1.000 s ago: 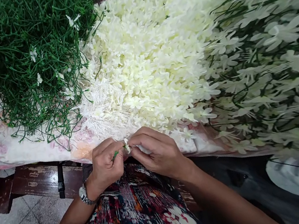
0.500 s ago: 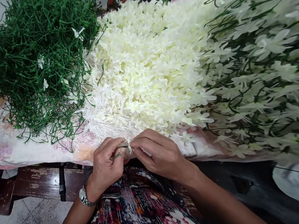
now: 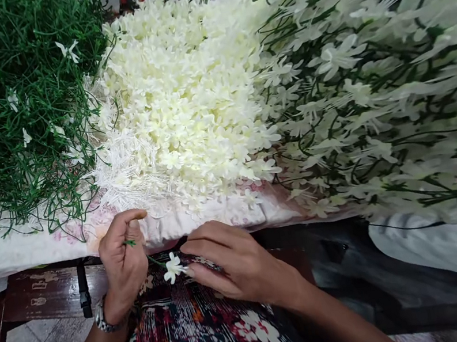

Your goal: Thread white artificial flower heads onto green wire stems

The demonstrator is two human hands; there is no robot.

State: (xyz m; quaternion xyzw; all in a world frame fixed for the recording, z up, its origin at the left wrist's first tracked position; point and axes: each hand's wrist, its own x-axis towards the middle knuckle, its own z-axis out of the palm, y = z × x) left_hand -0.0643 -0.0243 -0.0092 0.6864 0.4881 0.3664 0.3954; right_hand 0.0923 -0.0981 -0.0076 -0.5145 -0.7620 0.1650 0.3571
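My left hand (image 3: pixel 123 252) is closed around the green stem of a small white artificial flower (image 3: pixel 173 268). A green tip pokes out between its fingers, and the stem runs right to the bloom in front of my lap. Just right of the bloom is my right hand (image 3: pixel 226 259), its thumb and fingers apart, the thumb tip close to the flower's white stamens. Whether the thumb touches them I cannot tell. Beyond my hands lie a pile of green stems (image 3: pixel 24 100), a patch of white stamens (image 3: pixel 126 164) and a heap of cream petals (image 3: pixel 189 96).
Many stemmed white flowers (image 3: pixel 354 115) are massed on the right. A pale floral cloth (image 3: pixel 16 241) covers the work surface. Below it sits a dark wooden bench (image 3: pixel 52 297) with a black strap. A white bundle (image 3: pixel 443 252) lies at lower right.
My hands have moved apart and lower, and the white bloom now shows between them. My right fingers have spread from their pinch. The whole view has shifted right.
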